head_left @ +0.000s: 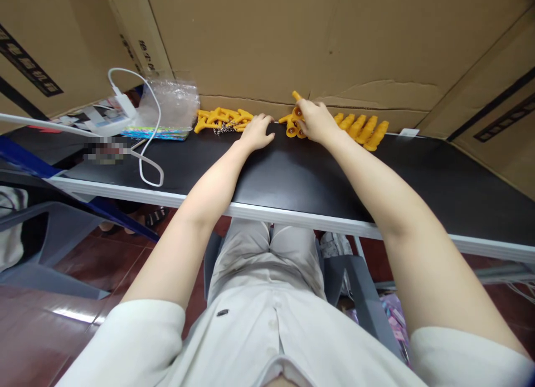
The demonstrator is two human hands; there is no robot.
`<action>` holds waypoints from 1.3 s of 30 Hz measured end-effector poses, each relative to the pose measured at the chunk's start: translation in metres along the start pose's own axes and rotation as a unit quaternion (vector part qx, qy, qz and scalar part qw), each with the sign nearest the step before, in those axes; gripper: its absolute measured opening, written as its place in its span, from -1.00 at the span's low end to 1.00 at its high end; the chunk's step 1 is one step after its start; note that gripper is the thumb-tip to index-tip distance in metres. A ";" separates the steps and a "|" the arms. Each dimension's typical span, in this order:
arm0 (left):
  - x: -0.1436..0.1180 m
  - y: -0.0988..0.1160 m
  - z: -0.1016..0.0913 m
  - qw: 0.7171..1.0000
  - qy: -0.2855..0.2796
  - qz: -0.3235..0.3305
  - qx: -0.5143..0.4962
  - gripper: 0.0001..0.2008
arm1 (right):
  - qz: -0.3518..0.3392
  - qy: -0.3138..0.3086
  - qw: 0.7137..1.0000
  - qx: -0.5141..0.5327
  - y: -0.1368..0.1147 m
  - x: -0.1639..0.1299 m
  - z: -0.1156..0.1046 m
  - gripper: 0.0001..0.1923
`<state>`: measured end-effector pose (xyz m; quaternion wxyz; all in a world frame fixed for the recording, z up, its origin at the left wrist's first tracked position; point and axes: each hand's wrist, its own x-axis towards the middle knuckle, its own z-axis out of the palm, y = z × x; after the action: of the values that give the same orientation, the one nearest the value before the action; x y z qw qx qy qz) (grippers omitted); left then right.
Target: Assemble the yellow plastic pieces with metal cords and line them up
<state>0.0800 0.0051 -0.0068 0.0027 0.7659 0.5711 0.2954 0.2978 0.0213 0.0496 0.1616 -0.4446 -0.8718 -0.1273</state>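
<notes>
Both my arms reach across a black table (292, 175) toward its far edge. My right hand (315, 121) is closed around a few small orange plastic pieces (291, 128), one sticking up above my fingers. To its right lies a neat row of orange pieces (363, 130). My left hand (257, 132) rests palm down on the table with fingers loosely curled, holding nothing, right beside a loose pile of orange pieces (221, 119) with small metal chains among them.
Cardboard sheets (292, 41) wall the back of the table. At the left are a clear plastic bag (171, 102), a white charger and cable (144, 153), and colourful packets. A grey chair (58, 236) stands left on the red tile floor.
</notes>
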 end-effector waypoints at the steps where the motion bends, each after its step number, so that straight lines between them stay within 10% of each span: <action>1: -0.001 0.001 -0.001 1.000 0.001 -0.008 0.004 -0.54 | -0.007 -0.011 1.000 -0.015 -0.003 0.006 0.005 -0.47; 19: -0.002 0.005 -0.004 0.999 -0.013 -0.023 0.043 -0.59 | -0.017 -0.080 0.991 -0.107 -0.050 0.025 0.051 -0.39; 39: -0.002 0.005 -0.013 0.991 0.014 -0.125 0.043 -0.72 | 0.097 -0.083 0.992 -0.021 -0.032 0.041 0.075 -0.41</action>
<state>0.0777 -0.0028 0.0050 -0.0013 0.6834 0.6749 0.2784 0.2368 0.0600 -0.0051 0.0910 -0.5393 -0.8321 -0.0917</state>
